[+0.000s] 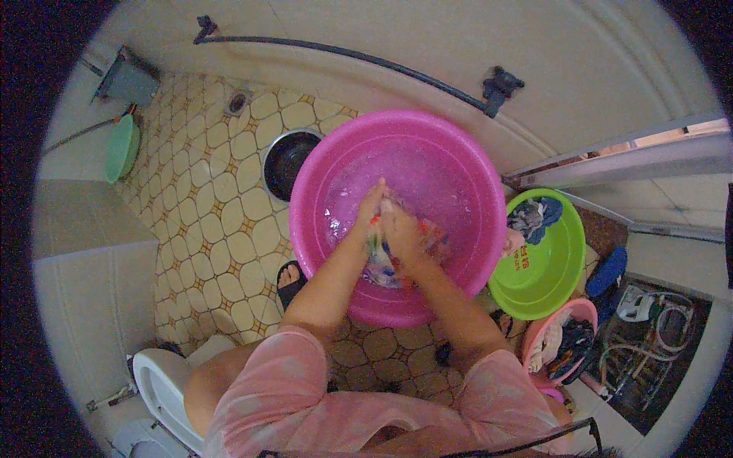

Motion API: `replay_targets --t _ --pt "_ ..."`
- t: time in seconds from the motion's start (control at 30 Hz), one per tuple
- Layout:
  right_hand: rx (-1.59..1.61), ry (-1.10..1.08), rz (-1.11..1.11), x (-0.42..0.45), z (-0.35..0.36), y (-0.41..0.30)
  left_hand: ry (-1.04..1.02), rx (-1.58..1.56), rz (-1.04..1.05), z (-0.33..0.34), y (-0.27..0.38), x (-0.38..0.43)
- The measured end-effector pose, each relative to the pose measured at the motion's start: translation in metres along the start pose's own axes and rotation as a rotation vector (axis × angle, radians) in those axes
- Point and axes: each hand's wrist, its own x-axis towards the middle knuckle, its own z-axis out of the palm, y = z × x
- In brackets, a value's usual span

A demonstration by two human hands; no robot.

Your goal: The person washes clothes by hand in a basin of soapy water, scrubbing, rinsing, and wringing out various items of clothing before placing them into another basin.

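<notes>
Both of my hands are over a large pink plastic basin of water, close together near its middle. My left hand and my right hand press on a wet, light-coloured cloth with red, green and blue patches. Part of the cloth trails in the water towards me, and a reddish part spreads to the right of my right hand. My fingers hide much of the gripped part. Bubbles and ripples show on the water around it.
A dark-bottomed metal basin stands left on the tiled floor. At right are a green basin with wet clothes and a pink bucket of clothes. A toilet is lower left; a wall rail runs beyond.
</notes>
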Motion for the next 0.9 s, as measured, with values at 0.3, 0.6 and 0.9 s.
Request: replay_targets --t 0.3,0.6,0.9 --pt "-0.877 -0.021 0.247 0.026 -0.078 0.008 0.205 1.45 0.998 0.065 0.082 -0.054" --pt "-1.17 -0.186 -0.127 0.022 -0.059 0.07 0.154 1.845 0.471 0.034 0.001 -0.052" --pt "-1.225 -0.23 0.153 0.046 -0.039 0.061 0.14 1.64 0.249 0.069 0.04 -0.064"
